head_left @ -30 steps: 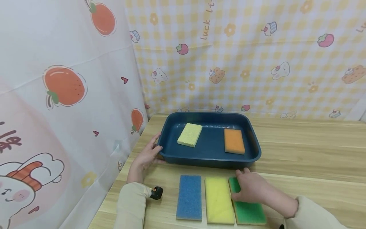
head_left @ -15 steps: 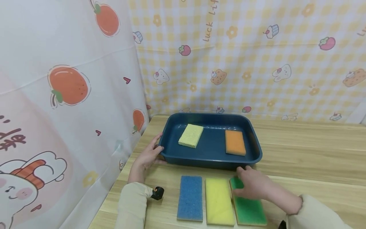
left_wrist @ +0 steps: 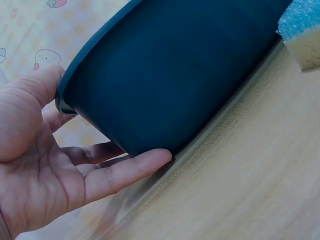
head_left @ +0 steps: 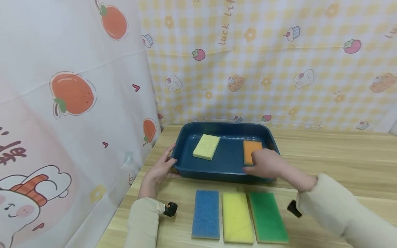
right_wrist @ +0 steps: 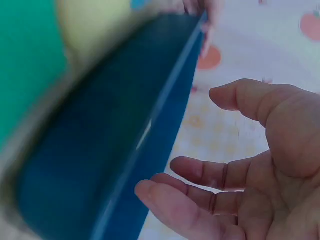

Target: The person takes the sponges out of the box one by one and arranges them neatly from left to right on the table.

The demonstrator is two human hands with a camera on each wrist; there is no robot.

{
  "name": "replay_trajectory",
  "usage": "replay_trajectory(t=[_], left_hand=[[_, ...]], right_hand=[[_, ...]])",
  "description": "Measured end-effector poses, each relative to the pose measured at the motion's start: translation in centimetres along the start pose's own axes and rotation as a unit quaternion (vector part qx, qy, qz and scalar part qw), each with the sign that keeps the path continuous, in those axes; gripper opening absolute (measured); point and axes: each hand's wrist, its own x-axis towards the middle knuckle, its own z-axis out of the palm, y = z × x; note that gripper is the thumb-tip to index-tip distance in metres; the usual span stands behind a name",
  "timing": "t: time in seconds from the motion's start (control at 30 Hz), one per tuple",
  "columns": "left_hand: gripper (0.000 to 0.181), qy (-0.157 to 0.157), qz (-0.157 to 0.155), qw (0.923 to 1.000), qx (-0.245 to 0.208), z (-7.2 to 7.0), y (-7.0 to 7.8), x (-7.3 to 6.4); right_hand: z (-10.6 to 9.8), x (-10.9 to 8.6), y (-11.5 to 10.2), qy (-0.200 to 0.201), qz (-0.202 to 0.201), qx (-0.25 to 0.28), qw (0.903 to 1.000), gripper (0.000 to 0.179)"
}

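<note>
A dark blue rectangular baking pan (head_left: 231, 156) holds a pale yellow sponge (head_left: 206, 147) on the left and an orange sponge (head_left: 249, 150) on the right. My left hand (head_left: 159, 170) grips the pan's left end. In the left wrist view its thumb lies at the rim and the fingers (left_wrist: 135, 170) reach along the outer wall near the base. Over the pan's right front edge is my right hand (head_left: 266, 163), partly covering the orange sponge in the head view. The right wrist view shows its fingers (right_wrist: 175, 200) apart and holding nothing, beside the pan's rim.
In front of the pan, a blue scouring sponge (head_left: 206, 214), a yellow sponge (head_left: 237, 217) and a green scouring sponge (head_left: 268, 217) lie in a row on the wooden table (head_left: 335, 155). A printed cloth (head_left: 273, 69) hangs behind and at the left.
My right hand has lifted off the green scouring sponge and moved forward over the pan's right end. The left hand stays at the pan; the sponges lie as before.
</note>
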Motion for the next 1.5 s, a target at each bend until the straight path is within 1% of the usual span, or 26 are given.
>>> replay_trajectory(t=[0.07,0.17,0.3,0.4,0.5,0.53,0.57,0.63,0.7,0.77,0.87,0.93,1.0,1.13,1.23,1.5], left_hand=[[0.062,0.004,0.000,1.0000,-0.001,0.0,0.0,-0.1],[0.063,0.004,0.005,1.0000,-0.001,0.0,0.1,-0.2],[0.063,0.001,0.008,1.0000,-0.004,0.0,0.0,-0.2],[0.064,0.002,0.003,0.9999,-0.010,-0.1,-0.2,-0.2],[0.064,0.010,-0.001,0.9999,-0.013,-0.2,-0.4,-0.2],[0.064,0.010,-0.001,0.9999,-0.012,-0.2,-0.4,-0.2],[0.064,0.010,0.000,0.9999,-0.011,-0.2,-0.4,-0.2],[0.064,0.009,0.000,0.9999,-0.010,-0.1,-0.5,-0.2],[0.064,0.008,-0.001,0.9999,-0.010,0.1,-0.6,-0.3],[0.064,0.004,-0.001,0.9999,-0.012,0.4,-0.8,-0.3],[0.063,0.008,-0.004,0.9998,-0.017,0.6,-1.1,-0.2],[0.063,0.010,-0.003,0.9997,-0.021,0.5,-1.1,-0.1],[0.063,0.016,-0.004,0.9995,-0.025,0.4,-1.0,0.1],[0.063,0.015,0.003,0.9996,-0.022,0.3,-0.7,0.1],[0.063,0.016,0.005,0.9997,-0.018,0.3,-0.5,-0.1],[0.063,0.033,0.007,0.9994,-0.012,0.4,-0.1,-0.2]], right_hand=[[-0.9,1.6,0.2,-0.013,0.020,0.008,0.9997,0.047],[-2.0,4.0,0.8,-0.040,0.063,0.027,0.9969,0.046],[-2.6,7.1,2.2,-0.060,0.110,0.054,0.9907,0.043],[-2.8,9.0,3.2,-0.058,0.144,0.098,0.9830,0.039],[-2.7,10.3,3.9,-0.039,0.172,0.147,0.9733,0.032],[-2.7,10.6,4.0,-0.032,0.179,0.158,0.9706,0.033],[-2.6,10.9,4.2,-0.026,0.185,0.167,0.9681,0.037],[-2.4,11.2,4.5,-0.012,0.191,0.171,0.9664,0.046],[-2.0,11.4,5.0,0.003,0.190,0.160,0.9687,0.047],[-1.4,11.5,5.6,0.012,0.190,0.135,0.9724,0.044],[-0.5,11.7,6.2,0.007,0.191,0.106,0.9759,0.037],[-0.3,11.7,6.2,-0.006,0.199,0.099,0.9750,0.038],[-0.2,11.7,6.1,-0.017,0.205,0.098,0.9736,0.040],[-0.1,11.9,6.0,-0.019,0.211,0.092,0.9729,0.043],[0.1,11.9,6.2,-0.019,0.218,0.095,0.9711,0.042],[0.8,12.2,6.5,-0.024,0.241,0.092,0.9659,0.047]])
